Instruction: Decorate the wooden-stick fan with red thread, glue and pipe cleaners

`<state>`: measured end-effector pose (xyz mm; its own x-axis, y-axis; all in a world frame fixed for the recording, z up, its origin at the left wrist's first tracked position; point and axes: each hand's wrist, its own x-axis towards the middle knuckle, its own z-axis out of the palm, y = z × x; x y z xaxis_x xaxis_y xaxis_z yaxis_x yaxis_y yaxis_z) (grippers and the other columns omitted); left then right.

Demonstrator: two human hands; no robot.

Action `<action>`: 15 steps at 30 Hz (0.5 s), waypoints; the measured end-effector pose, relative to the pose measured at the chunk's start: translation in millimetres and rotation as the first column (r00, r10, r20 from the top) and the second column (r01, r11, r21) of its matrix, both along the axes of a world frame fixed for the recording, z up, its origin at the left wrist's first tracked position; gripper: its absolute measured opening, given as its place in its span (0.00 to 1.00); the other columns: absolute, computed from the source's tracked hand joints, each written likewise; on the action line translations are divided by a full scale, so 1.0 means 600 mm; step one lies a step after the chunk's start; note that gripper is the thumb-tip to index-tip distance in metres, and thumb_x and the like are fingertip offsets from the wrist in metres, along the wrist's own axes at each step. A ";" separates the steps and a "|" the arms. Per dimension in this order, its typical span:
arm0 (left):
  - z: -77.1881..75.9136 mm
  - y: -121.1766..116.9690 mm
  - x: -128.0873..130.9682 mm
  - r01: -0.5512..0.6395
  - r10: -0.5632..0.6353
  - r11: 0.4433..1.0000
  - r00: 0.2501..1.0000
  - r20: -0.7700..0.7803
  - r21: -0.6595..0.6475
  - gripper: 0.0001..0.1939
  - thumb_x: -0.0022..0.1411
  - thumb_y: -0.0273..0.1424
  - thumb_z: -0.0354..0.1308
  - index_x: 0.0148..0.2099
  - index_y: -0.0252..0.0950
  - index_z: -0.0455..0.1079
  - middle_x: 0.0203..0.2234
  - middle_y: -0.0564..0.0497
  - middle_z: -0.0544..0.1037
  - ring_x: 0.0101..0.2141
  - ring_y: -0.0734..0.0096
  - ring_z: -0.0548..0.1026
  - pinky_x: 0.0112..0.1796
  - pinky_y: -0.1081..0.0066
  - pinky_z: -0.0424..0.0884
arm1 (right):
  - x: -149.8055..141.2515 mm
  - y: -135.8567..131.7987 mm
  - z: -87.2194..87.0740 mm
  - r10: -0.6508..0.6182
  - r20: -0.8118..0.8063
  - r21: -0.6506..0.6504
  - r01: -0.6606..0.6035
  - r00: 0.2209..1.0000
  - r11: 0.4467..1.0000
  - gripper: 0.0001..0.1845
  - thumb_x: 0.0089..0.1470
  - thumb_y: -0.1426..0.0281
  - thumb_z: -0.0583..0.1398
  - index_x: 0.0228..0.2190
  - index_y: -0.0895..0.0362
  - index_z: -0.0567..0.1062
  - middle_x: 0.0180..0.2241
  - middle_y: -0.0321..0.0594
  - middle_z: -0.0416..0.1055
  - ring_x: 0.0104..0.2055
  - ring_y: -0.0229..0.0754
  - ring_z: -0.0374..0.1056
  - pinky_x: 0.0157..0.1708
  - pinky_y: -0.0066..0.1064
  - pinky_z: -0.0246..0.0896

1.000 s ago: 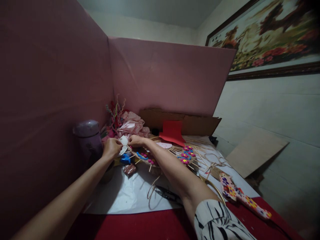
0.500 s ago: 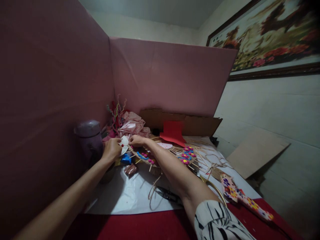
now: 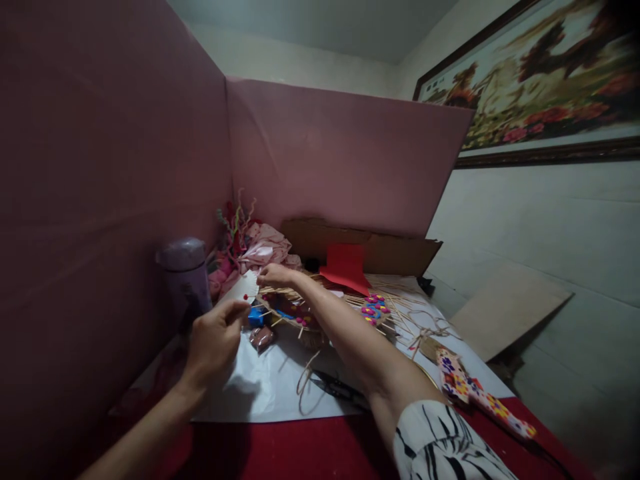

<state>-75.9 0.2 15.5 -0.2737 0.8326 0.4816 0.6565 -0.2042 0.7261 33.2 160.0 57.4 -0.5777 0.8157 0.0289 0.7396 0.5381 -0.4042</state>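
My right hand (image 3: 273,274) reaches far forward and pinches the edge of a small white paper piece (image 3: 247,287) beside a woven stick craft (image 3: 295,313) decorated with pink and blue shapes. My left hand (image 3: 216,339) has drawn back toward me, thumb and fingers curled loosely, and seems to pinch something tiny near a small red dot (image 3: 245,297); what it holds I cannot make out. A blue piece (image 3: 256,316) and a small brown packet (image 3: 261,337) lie just below the craft on the white paper sheet (image 3: 260,393).
A purple lidded bottle (image 3: 186,275) stands at the left by the pink partition (image 3: 330,153). Crumpled pink paper (image 3: 264,248), a red paper hat (image 3: 346,267), a cardboard box (image 3: 390,250), black scissors (image 3: 336,389) and a flowered strip (image 3: 475,393) lie around; red cloth (image 3: 310,447) covers the near edge.
My left hand let go of the white piece and pulled back toward me and down. My right hand stayed at the craft. The view shifted slightly.
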 end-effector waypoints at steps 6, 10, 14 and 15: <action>-0.040 -0.065 0.053 0.280 -0.278 0.960 0.935 -0.221 -0.021 0.18 0.63 0.39 0.47 0.25 0.37 0.66 0.17 0.54 0.70 0.21 0.72 0.68 0.25 0.73 0.61 | 0.040 -0.095 0.054 -0.166 -0.168 0.303 0.211 0.972 0.929 0.13 0.59 0.65 0.52 0.41 0.54 0.73 0.42 0.42 0.74 0.44 0.44 0.68 0.37 0.29 0.57; -0.043 -0.073 0.078 0.345 -0.291 0.934 0.887 -0.359 0.094 0.14 0.65 0.32 0.44 0.28 0.36 0.64 0.23 0.52 0.72 0.25 0.71 0.69 0.28 0.72 0.62 | 0.110 -0.200 0.063 -0.153 -0.502 0.425 0.398 0.851 0.813 0.14 0.61 0.63 0.50 0.31 0.54 0.72 0.25 0.35 0.72 0.29 0.38 0.67 0.28 0.26 0.52; -0.022 -0.067 0.113 0.394 -0.296 0.902 0.863 -0.409 0.177 0.10 0.63 0.28 0.46 0.31 0.36 0.65 0.24 0.52 0.72 0.26 0.71 0.70 0.29 0.71 0.62 | 0.193 -0.288 0.023 -0.128 -0.687 0.368 0.494 0.715 0.788 0.20 0.63 0.61 0.46 0.26 0.55 0.68 0.19 0.31 0.63 0.22 0.34 0.60 0.24 0.25 0.50; -0.015 -0.065 0.123 0.407 -0.296 0.891 0.856 -0.423 0.201 0.10 0.63 0.28 0.46 0.31 0.36 0.65 0.23 0.53 0.71 0.26 0.71 0.69 0.29 0.71 0.62 | 0.211 -0.302 0.006 -0.133 -0.725 0.346 0.524 0.675 0.778 0.18 0.64 0.63 0.45 0.28 0.55 0.68 0.20 0.31 0.63 0.22 0.34 0.60 0.25 0.24 0.50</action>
